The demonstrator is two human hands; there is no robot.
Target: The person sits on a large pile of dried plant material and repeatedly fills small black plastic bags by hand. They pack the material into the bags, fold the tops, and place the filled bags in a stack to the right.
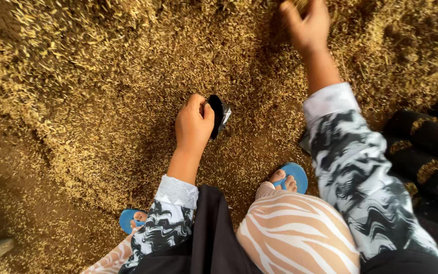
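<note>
My left hand (193,123) clenched on a black scoop (219,115) over the grain (102,91), right hand (307,23) at the top edge, grasping husks, black bags (422,147) crowding right.

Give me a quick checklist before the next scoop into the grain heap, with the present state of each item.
1. Left hand has a firm hold on the small dark container: ok, fingers wrap its rim.
2. Container mouth faces the grain heap: cannot tell, only its edge shows.
3. Right hand is clear of the container's path: ok, it is far up the heap, in the grain.
4. Both feet planted in the blue sandals: ok, one either side of the knees.
5. Black ridged sheet at the right is out of the way: ok, apart from both hands.
</note>
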